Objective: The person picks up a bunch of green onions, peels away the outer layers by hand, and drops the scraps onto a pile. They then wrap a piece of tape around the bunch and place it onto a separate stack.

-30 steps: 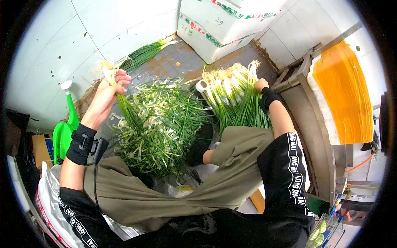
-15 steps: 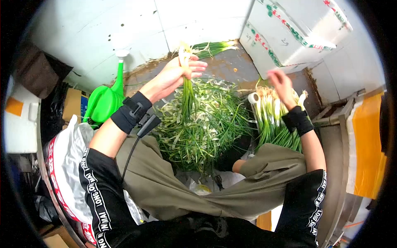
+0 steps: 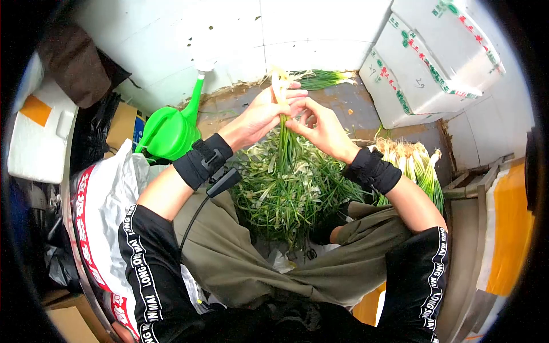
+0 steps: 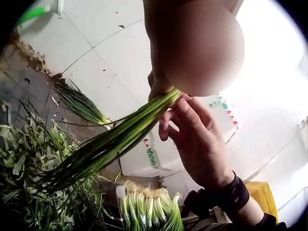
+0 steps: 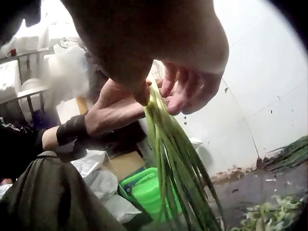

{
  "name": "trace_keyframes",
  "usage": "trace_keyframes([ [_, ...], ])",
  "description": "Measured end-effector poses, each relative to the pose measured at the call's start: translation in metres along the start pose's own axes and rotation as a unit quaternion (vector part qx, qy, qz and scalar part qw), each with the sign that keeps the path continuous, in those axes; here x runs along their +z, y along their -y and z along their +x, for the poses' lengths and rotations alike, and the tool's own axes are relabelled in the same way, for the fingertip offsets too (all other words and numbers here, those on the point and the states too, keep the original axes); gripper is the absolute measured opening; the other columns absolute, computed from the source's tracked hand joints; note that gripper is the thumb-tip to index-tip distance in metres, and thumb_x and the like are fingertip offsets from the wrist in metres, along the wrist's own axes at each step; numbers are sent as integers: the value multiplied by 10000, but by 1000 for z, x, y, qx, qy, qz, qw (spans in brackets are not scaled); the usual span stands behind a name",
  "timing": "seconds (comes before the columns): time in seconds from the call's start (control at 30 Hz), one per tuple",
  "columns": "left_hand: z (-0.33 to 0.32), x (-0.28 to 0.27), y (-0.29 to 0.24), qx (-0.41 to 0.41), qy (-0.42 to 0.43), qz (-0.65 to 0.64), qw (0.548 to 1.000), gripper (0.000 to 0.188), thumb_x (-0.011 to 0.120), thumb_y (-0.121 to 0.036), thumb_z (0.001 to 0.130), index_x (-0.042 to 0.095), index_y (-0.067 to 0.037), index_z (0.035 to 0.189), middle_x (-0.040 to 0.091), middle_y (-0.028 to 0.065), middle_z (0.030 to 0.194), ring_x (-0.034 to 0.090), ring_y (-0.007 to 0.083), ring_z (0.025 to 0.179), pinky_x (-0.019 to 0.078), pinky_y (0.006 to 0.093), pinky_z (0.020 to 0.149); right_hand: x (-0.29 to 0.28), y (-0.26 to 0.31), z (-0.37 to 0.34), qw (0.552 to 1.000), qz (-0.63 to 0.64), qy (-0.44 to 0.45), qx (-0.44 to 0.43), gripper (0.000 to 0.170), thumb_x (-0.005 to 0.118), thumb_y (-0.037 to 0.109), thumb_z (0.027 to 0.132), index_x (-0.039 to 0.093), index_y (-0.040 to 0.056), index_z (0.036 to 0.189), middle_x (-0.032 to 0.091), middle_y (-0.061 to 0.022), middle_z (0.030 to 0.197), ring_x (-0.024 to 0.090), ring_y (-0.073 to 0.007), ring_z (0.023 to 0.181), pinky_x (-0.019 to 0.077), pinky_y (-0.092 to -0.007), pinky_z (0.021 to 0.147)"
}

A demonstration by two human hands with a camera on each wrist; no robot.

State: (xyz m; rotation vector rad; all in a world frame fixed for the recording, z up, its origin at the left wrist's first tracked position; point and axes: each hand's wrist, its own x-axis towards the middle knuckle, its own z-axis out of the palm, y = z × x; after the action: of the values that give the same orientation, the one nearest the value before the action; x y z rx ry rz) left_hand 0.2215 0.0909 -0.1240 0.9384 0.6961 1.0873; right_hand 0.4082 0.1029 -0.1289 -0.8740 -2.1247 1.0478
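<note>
A bunch of green onions (image 3: 285, 140) stands roots up before me, its green tops hanging over the heap. My left hand (image 3: 260, 117) holds it with the thumb laid across the stalks. My right hand (image 3: 325, 131) has come in from the other side, thumb and fingers pinching at the stalks just below the left thumb. In the right wrist view the leaves (image 5: 178, 163) fan downward beneath both hands. Below lies a loose heap of leaf trimmings (image 3: 297, 194). To the right, cleaned green onions (image 3: 414, 160) lie in a row, beside a small white roll (image 4: 121, 191).
More green onions (image 3: 326, 80) lie on the floor by the wall. White foam boxes (image 3: 400, 86) are stacked at back right. A green watering can (image 3: 171, 134) and a white sack (image 3: 114, 194) stand left. A metal frame (image 3: 469, 228) borders the right side.
My right hand has left the row of green onions and moved left to the bunch in my left hand. The head view has turned rightward to leftward, showing more of the left side.
</note>
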Motion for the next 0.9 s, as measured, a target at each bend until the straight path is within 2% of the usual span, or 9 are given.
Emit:
trace_keyframes([
  [0.17, -12, -6, 2, -4, 17, -4, 1000, 639, 620, 79, 832, 351, 37, 1410, 509, 176, 1367, 545, 228, 1226, 449, 335, 1056, 11, 0, 6, 1000, 20, 3, 20, 294, 787, 175, 824, 636, 31, 1031, 614, 2, 838, 524, -82, 663, 486, -253, 646],
  [0.2, -13, -4, 3, -1, 7, 15, 1000, 604, 619, 32, 870, 356, 33, 1414, 513, 162, 1365, 541, 218, 1231, 441, 332, 1063, 12, -1, 5, 1000, 20, 3, 20, 294, 787, 175, 824, 636, 31, 1031, 614, 2, 838, 524, -82, 663, 486, -253, 646],
  [0.27, -15, 0, 4, 7, -13, 51, 999, 544, 616, -61, 945, 365, 24, 1421, 520, 136, 1361, 533, 198, 1240, 424, 324, 1077, 10, -3, 6, 997, 38, -59, 0, 295, 782, 163, 831, 634, 21, 1043, 619, 12, 854, 509, -69, 688, 482, -235, 684],
  [0.3, -19, 1, 3, 19, 1, 91, 996, 523, 593, -152, 986, 376, 30, 1426, 513, 126, 1385, 516, 179, 1259, 402, 324, 1095, 4, -2, 7, 998, 56, -35, 25, 285, 769, 151, 846, 630, 17, 1055, 630, 3, 861, 529, -62, 720, 487, -224, 717],
  [0.4, -24, 1, 4, 35, -7, 159, 987, 519, 592, -176, 990, 398, 30, 1425, 509, 124, 1405, 512, 168, 1264, 394, 320, 1092, 2, -11, 10, 992, 113, -42, 40, 268, 754, 144, 862, 627, 12, 1057, 640, -10, 862, 551, -60, 741, 496, -222, 720],
  [0.53, -25, -1, 3, 15, -69, 214, 974, 496, 622, -259, 978, 485, 2, 1377, 591, 100, 1314, 570, 153, 1183, 471, 326, 990, 0, -12, 10, 993, 82, -78, 20, 246, 749, 140, 868, 625, 9, 1035, 649, -14, 849, 570, -56, 744, 506, -221, 707],
  [0.63, -21, -8, 2, -6, -112, 221, 969, 477, 627, -284, 974, 517, 0, 1341, 634, 87, 1237, 608, 138, 1102, 511, 318, 915, -6, 0, 9, 994, 32, -91, 52, 239, 756, 148, 862, 629, 11, 1011, 651, -12, 838, 571, -55, 735, 506, -222, 703],
  [0.83, -15, -21, 10, 8, -105, 192, 976, 400, 631, -264, 972, 551, 1, 1261, 656, 79, 1157, 642, 130, 1001, 531, 291, 850, -8, -12, 11, 991, 66, -108, 39, 232, 736, 161, 876, 644, 9, 1026, 655, -10, 842, 572, -57, 737, 498, -229, 700],
  [0.9, -17, -18, 7, 3, -98, 173, 980, 381, 633, -255, 971, 553, -8, 1249, 654, 74, 1152, 635, 126, 1013, 524, 295, 868, -7, -15, 10, 989, 89, -106, 46, 227, 726, 160, 884, 647, 9, 1033, 655, -9, 851, 573, -57, 752, 494, -228, 708],
])
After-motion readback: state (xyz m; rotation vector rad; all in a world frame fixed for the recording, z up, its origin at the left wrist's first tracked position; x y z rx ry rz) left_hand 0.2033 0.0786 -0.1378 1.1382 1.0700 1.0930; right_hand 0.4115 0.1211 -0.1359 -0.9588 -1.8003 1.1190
